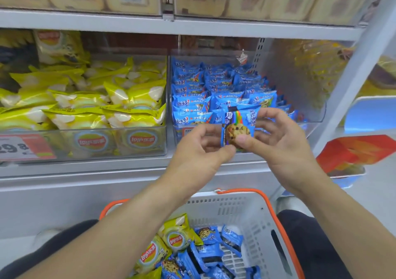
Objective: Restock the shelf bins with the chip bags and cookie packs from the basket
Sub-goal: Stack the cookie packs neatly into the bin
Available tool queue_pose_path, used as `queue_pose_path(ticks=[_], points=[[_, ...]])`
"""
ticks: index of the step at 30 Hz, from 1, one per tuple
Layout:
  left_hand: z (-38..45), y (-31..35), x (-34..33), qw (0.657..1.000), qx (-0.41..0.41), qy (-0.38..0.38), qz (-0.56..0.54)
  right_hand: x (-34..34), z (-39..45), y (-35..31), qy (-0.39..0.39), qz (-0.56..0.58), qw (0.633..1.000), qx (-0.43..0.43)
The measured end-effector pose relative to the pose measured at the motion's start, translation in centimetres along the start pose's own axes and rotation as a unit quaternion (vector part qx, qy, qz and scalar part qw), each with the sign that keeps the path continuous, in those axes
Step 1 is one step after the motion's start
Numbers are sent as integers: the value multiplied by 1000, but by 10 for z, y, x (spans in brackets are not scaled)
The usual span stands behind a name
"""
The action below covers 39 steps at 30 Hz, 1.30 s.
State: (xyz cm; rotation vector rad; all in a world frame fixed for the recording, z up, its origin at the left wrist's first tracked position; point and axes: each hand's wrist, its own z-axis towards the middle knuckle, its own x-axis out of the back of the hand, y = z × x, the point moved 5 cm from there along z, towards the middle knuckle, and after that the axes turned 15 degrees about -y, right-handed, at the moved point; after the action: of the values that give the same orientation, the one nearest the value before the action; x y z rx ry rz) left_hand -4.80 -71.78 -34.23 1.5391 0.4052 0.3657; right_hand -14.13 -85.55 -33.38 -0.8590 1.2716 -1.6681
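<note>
Grey metal shelf (132, 24) fills most of the view, with two clear plastic bins sitting side by side on it. The left bin (90, 148) is packed with yellow-green Lay's chip bags (132, 98), and the right bin (317, 115) has a heap of blue cookie packs (192, 105) piled toward its left side. Down below, between the person's knees, there's a white basket (246, 212) with an orange rim, holding a few more chip bags (174, 234) and cookie packs (230, 239). Both hands are up just in front of the right bin, holding one blue cookie pack (237, 128) between them. Left hand (200, 150) fingers pinch its lower left corner, right hand (282, 137) fingers curl around its right side, thumb on the front.
</note>
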Motion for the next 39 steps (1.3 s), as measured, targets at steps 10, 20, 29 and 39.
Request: queue_pose_path(ticks=[10,20,29,39], points=[[18,30,36,779,-203,76,589,91,48,-58,-1,-512,858,27],[28,14,33,729,-106,44,674,86,80,-21,-57,-554,829,-52],[34,10,25,738,-101,63,664,70,80,-17,-37,-528,848,-22],[32,8,29,739,-105,50,663,75,75,-14,-65,-585,807,-42]])
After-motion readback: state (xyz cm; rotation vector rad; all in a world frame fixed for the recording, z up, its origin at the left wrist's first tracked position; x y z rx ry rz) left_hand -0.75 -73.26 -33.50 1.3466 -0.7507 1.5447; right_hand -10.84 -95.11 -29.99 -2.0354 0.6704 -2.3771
